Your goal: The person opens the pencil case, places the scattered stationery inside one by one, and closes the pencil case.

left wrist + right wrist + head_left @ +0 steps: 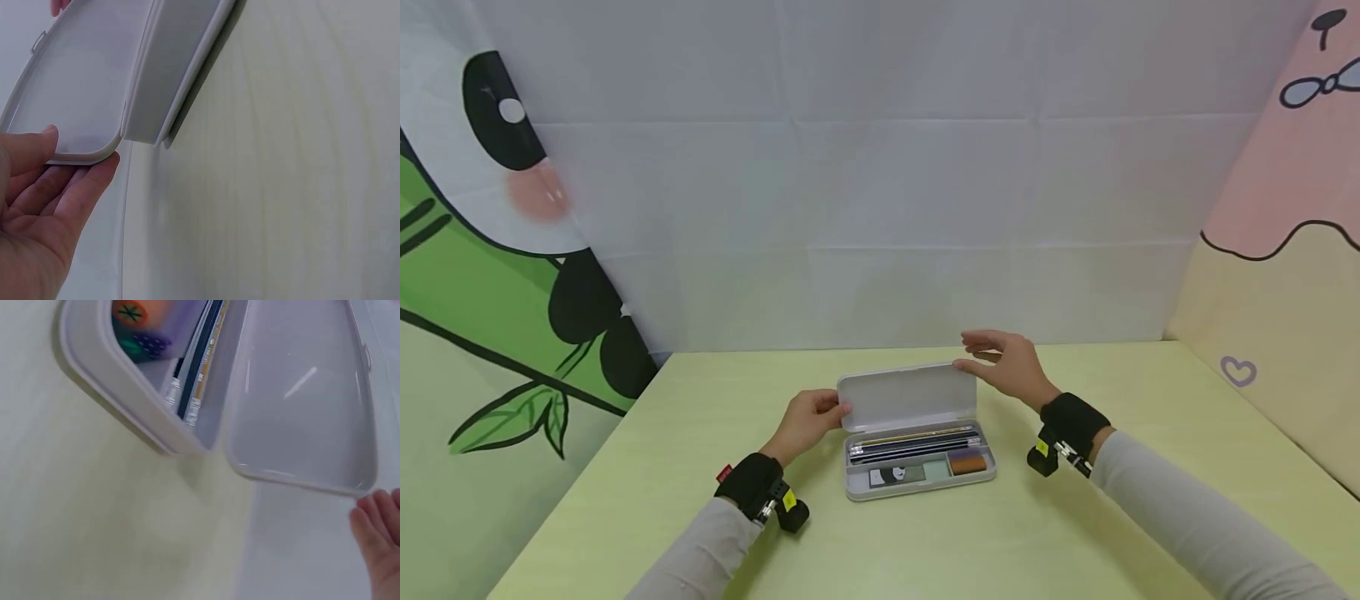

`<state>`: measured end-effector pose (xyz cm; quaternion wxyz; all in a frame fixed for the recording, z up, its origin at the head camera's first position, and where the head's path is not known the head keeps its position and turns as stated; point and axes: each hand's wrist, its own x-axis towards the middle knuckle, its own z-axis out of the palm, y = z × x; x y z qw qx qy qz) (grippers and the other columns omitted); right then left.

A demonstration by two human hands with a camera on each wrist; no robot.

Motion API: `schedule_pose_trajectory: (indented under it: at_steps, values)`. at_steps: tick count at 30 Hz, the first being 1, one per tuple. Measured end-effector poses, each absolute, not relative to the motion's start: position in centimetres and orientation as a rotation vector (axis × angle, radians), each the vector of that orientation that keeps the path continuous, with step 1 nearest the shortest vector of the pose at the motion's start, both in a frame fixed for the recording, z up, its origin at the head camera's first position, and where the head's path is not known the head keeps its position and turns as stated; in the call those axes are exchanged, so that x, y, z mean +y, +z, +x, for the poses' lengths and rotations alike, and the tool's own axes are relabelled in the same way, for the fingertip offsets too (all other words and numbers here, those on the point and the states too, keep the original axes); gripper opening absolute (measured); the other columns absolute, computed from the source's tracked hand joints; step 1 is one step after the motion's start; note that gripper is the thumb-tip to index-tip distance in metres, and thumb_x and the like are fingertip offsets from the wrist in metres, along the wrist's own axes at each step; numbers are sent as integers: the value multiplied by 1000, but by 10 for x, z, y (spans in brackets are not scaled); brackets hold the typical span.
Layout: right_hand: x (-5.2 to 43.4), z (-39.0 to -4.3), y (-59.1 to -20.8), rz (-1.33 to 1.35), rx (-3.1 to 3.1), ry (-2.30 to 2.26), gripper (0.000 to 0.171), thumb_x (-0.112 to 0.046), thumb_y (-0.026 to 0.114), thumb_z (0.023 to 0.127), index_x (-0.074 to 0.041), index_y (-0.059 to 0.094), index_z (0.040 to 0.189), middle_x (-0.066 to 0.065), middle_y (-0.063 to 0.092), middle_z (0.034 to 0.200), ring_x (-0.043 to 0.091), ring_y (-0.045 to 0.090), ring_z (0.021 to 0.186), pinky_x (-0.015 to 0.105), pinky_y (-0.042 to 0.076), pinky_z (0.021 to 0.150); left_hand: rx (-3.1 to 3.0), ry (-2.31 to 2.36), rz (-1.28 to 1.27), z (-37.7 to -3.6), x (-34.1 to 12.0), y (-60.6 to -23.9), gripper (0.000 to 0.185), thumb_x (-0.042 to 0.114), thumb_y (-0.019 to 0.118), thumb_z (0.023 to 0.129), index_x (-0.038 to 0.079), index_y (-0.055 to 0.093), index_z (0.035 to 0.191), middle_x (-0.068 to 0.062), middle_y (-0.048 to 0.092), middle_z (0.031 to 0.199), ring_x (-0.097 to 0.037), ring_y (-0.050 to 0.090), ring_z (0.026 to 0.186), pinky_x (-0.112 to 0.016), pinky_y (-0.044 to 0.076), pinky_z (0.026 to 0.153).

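Pencil case [917, 467]: a shallow, round-cornered box of smooth pale grey plastic, lying at the middle of the table [1075, 533] with its long axis running left to right across the person, directly between the two hands. Its lid [908, 397] is standing raised on the far long edge, and each hand is meeting one end of it. The left hand [808, 421] is pinching the lid's near-left corner, thumb on the inner face and fingers curling behind, as the left wrist view is showing. The right hand [1009, 363] is hovering spread at the lid's right top corner, fingers straight; whether the fingertips are actually touching the rim cannot be told, and the right wrist view is showing them just beside it. Both hands are about equally near; only the left is gripping. Inside the tray, pencils [913, 443] are lying parallel to the long axis, with an orange eraser [967, 461] and a greenish block [936, 471] in front. The table is matte, pale yellow-green, wood-grained. Behind it a creased white cloth [880, 192] is hanging.
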<state>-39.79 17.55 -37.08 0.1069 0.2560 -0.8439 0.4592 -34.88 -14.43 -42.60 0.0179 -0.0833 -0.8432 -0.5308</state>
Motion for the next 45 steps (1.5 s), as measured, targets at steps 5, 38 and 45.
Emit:
schedule_pose_trajectory:
  at_steps: [5, 38, 45]
  values:
    - [195, -406, -392, 579, -2828, 1536, 60, -30, 68, 90, 1, 50, 137, 23, 58, 133, 36, 57, 122, 44, 51, 103, -2635, -1641, -265, -351, -142, -426, 29, 7, 59, 94, -10, 62, 118, -28, 67, 113, -31, 72, 94, -37, 61, 82]
    - [205, -389, -394, 703, -2780, 1672, 47, -40, 55, 97, -6, 61, 129, 16, 62, 132, 27, 63, 118, 49, 46, 108, -2576, -1800, -446, -357, -145, -403, 50, 40, 48, 100, -2, 61, 125, -21, 62, 128, -31, 63, 118, -37, 53, 101]
    - [203, -358, -396, 1044, -2747, 1111, 29, -19, 50, 101, -5, 69, 117, 12, 71, 116, 24, 67, 107, 25, 57, 87, -2704, -1441, -662, -325, -140, -403, 38, 31, 53, 99, 4, 65, 122, -13, 68, 122, -29, 63, 117, -41, 53, 99]
